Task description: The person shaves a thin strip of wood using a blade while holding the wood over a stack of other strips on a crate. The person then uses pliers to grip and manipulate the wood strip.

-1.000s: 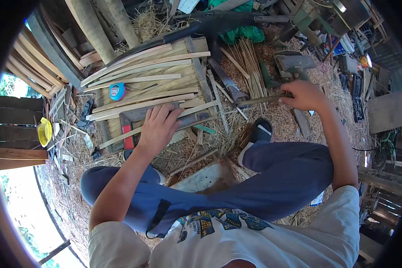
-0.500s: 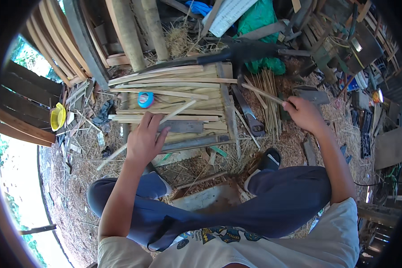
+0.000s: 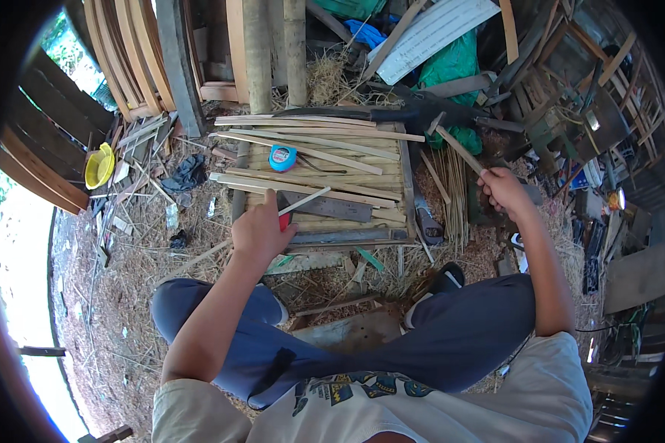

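Note:
My left hand is closed round a thin pale wooden strip, which slants over the near left part of a low slatted bench. Beside that hand lies a handsaw with a grey blade; a bit of red, perhaps its handle, shows by my fingers. My right hand grips a hammer by its wooden handle, the head raised beyond the bench's right edge. Several wooden strips lie across the bench, with a blue tape measure among them.
A dark long-handled tool lies along the bench's far edge. To the right stands a bundle of thin sticks. A yellow bowl is at far left, and a green plastic bag at the back. Shavings litter the floor.
The view has shifted, so the bench appears farther right. The hammer is tilted more upright, its head showing more clearly. My left hand still holds the strip, now lying at a flatter slant.

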`<action>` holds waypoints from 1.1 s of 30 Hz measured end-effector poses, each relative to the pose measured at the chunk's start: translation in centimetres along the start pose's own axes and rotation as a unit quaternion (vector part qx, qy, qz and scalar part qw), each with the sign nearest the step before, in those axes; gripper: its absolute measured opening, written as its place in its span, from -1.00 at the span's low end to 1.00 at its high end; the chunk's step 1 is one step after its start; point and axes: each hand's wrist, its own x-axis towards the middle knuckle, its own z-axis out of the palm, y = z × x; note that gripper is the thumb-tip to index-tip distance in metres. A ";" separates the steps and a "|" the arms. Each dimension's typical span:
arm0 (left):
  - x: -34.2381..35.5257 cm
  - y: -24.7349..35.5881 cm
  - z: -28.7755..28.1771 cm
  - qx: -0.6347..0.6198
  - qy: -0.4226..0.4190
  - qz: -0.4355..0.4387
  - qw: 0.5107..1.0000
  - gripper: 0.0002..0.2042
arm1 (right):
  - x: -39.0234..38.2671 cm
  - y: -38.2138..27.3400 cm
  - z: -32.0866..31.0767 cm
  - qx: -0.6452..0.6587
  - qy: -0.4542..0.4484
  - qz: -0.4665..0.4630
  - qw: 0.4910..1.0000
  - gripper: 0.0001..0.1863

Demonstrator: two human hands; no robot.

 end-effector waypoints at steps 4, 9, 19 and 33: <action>-0.2 -0.1 -0.3 -0.012 0.011 -0.021 1.000 -0.32 | -0.3 -0.2 0.3 -0.013 -0.011 0.027 0.999 -0.66; -0.8 -0.6 -1.9 -0.051 0.026 0.011 0.998 -0.45 | -0.4 0.1 -0.3 -0.001 -0.020 0.018 1.000 -0.65; 3.5 2.7 -4.7 -0.139 0.168 0.038 0.975 -0.63 | -0.3 1.4 -1.7 0.012 -0.003 0.016 1.000 -0.65; 8.4 7.2 -1.8 -0.030 0.152 0.101 0.983 -0.44 | -2.3 5.7 -4.3 0.031 0.032 0.022 0.999 -0.62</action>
